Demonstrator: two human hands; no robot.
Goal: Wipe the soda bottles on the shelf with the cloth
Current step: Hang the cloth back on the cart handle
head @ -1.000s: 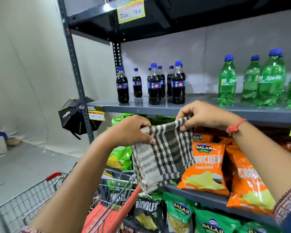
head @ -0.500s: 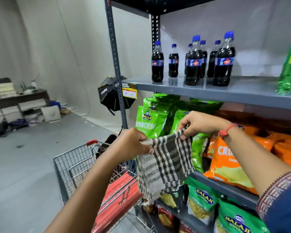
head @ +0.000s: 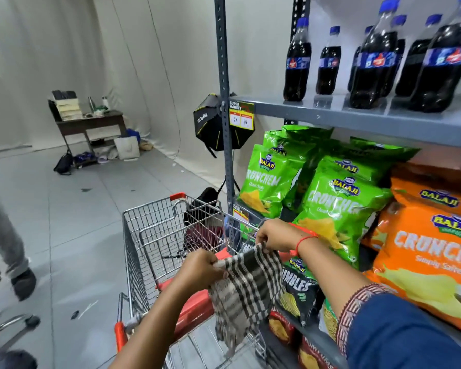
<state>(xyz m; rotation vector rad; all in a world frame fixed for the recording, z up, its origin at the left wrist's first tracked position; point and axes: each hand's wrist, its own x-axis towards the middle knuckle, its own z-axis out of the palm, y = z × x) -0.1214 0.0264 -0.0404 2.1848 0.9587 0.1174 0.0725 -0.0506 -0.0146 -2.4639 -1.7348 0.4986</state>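
Lowered since a second ago, both hands now pinch the cloth (head: 246, 291) over the cart (head: 155, 235): left hand (head: 202, 270) and right hand (head: 274, 237) clamped on its top corners; soft, limp, light; soda bottles (head: 370, 62) stand at 1 o'clock on the shelf (head: 357, 119)

- The left hand (head: 201, 267) is curled into a loose fist, thumb pressed against the fingers in a pinch, forearm bare and reaching up from below.
- The right hand (head: 273, 237) sits just beyond and above it, fingertips pinched downward, wrist bent, a sleeve at the elbow.
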